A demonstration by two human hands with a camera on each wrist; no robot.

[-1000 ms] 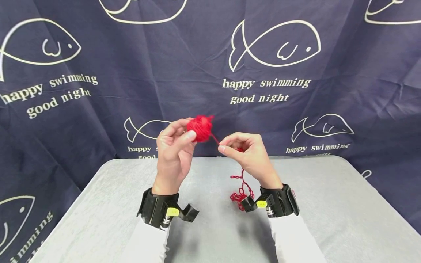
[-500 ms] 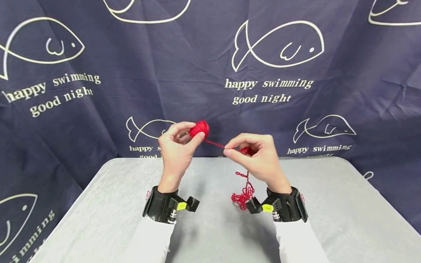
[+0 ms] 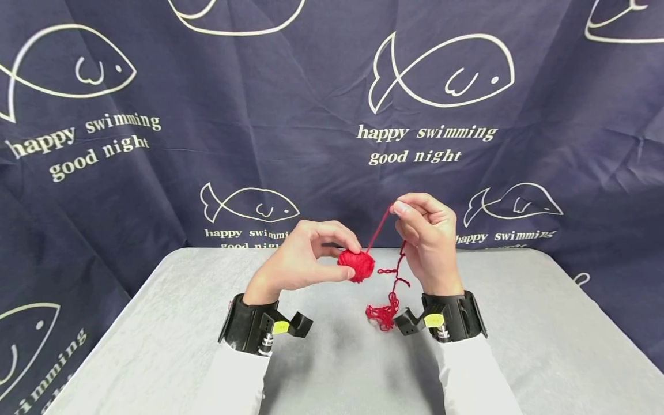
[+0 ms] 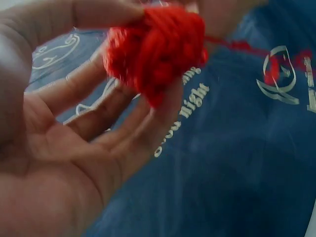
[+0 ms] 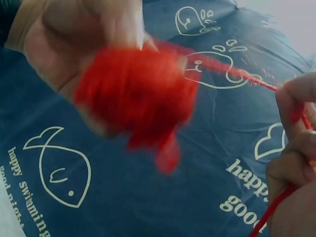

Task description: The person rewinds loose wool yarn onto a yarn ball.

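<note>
A small ball of red yarn (image 3: 357, 266) is held above the table between the thumb and fingertips of my left hand (image 3: 303, 256). In the left wrist view the yarn ball (image 4: 160, 47) shows crossed windings. A taut red strand (image 3: 378, 231) runs from the ball up to my right hand (image 3: 427, 236), which pinches it between thumb and forefinger. Below that hand the yarn hangs down, with short looped side bits, to a loose red tangle (image 3: 383, 316) on the table. The right wrist view shows the ball blurred and the strand crossing to the right hand (image 5: 296, 148).
The grey table (image 3: 207, 323) spreads under both arms. Behind it hangs a dark blue cloth (image 3: 311, 115) printed with white fish and lettering. Black wrist straps with camera mounts (image 3: 298, 324) sit on both wrists, the right mount close by the yarn tangle.
My left hand has tipped down and right, carrying the yarn ball lower. My right hand has risen and shifted right, so the strand now slants steeply upward from ball to fingers.
</note>
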